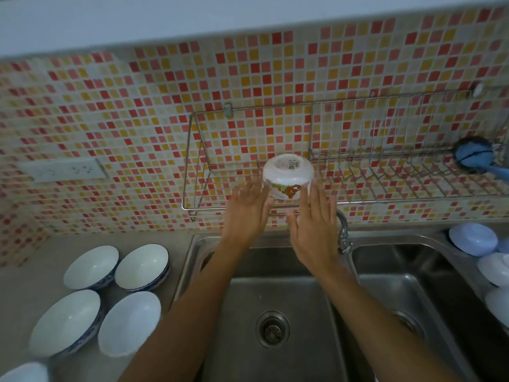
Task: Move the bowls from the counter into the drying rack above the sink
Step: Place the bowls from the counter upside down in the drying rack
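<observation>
A printed sticker with small lines of text and what looks like a square code sits on the upturned base of a white bowl [287, 176] in a wire drying rack [358, 161], but none of it is legible. A cartoon bear figure decorates the bowl's side, without readable wording.

both hands [245, 213] [314, 232] outstretched, fingers spread

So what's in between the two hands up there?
An upside-down white bowl with a bear picture, sitting in the wire rack, between the left hand and right hand, in the head view.
</observation>
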